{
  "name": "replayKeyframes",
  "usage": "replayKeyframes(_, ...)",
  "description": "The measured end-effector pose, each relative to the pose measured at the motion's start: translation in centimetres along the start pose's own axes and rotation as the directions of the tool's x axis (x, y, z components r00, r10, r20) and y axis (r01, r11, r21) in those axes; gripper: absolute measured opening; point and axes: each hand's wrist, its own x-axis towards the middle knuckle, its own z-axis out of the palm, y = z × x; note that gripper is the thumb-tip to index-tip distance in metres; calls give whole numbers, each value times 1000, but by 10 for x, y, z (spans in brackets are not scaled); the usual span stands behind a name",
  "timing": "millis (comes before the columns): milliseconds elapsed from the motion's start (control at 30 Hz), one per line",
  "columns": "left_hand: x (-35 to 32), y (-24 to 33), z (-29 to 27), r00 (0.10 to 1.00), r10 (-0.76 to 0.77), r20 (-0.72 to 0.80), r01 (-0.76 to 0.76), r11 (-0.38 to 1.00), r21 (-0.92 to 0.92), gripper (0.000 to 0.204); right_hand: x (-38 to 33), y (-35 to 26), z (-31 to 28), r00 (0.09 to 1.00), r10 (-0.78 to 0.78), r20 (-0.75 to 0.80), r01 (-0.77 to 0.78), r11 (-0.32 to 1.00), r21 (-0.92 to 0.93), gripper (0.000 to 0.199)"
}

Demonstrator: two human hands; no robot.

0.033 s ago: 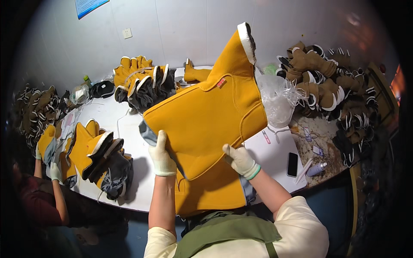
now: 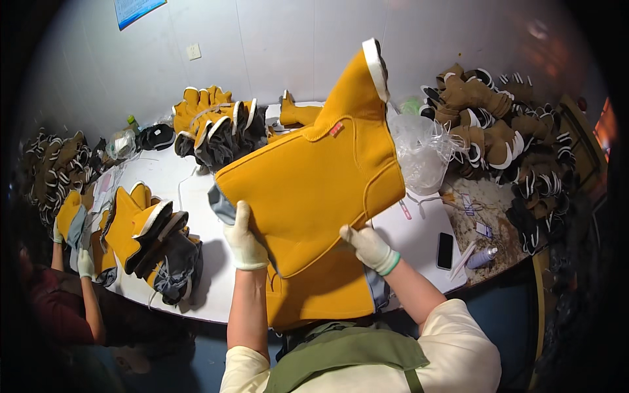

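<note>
A large yellow boot upper with grey lining and a white lower edge is held up in front of me, that edge pointing up and away. My gloved left hand is closed on its left end, thumb on the yellow face. My gloved right hand pinches the seamed near edge at the right; the fingertips behind are hidden. Beneath it, at the table's near edge, lies a second yellow boot upper, partly covered.
Yellow boot uppers lie in a stack to the left and a tied bundle behind. Brown uppers pile up at right, near a clear plastic bag, phone and bottle. Another person's gloved hand works at far left.
The held boot upper has shifted slightly left and toward me, its white-edged end a little lower. Both my hands keep their hold; the left has moved slightly left with it.
</note>
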Motion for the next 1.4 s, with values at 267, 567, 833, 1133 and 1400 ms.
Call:
replayKeyframes(267,-33,33,-1,997,65,41,-69,991,111,39,-19,-89,-99,894,-332,-300,381,917,120,35)
replayKeyframes(567,-55,18,-39,909,-416,26,412,907,89,37,33,-94,-75,953,75,-294,9,962,274,44)
replayKeyframes(833,-58,10,-50,938,346,7,-154,397,905,51,20,-56,-53,935,201,-291,-125,958,259,21)
replayKeyframes(1133,-77,15,63,644,-50,764,-758,94,645,56,6,-69,-36,975,125,-184,-30,895,445,22)
replayKeyframes(1400,-74,-11,66,531,214,820,-846,92,525,21,0,-61,-45,972,139,-190,-57,922,384,21)
